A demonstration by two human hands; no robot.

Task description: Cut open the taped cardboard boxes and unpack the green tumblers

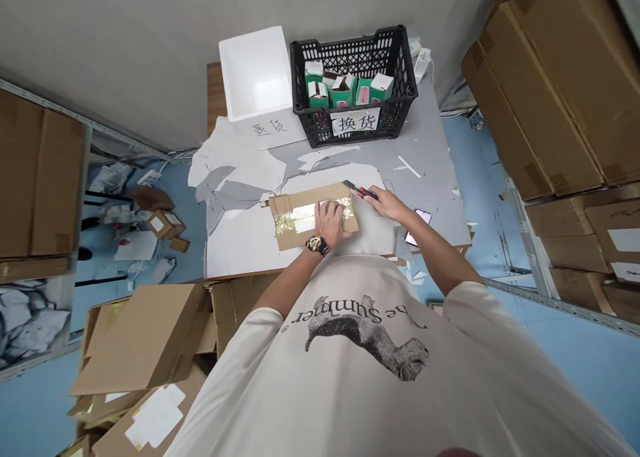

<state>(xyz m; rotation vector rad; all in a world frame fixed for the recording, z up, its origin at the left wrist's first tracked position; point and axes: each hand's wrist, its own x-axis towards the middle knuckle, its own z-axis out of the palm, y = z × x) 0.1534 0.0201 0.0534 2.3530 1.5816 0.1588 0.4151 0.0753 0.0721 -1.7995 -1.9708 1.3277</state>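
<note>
A flat brown cardboard parcel (314,217) lies on a white foam sheet (240,243), with shiny clear tape across it. My left hand (330,220), a black-and-yellow watch on its wrist, rests on the parcel's right part, palm down and holding nothing. My right hand (384,203) is shut around a black-and-red utility knife (363,191). The knife's blade tip is at the parcel's upper right corner.
A black plastic crate (354,43) holds several small green-and-white boxes, next to a white foam box (255,73). A phone (419,227) lies on the grey table (430,177) right of my right hand. Cardboard cartons fill shelves on both sides, with flattened cardboard (140,343) below the table.
</note>
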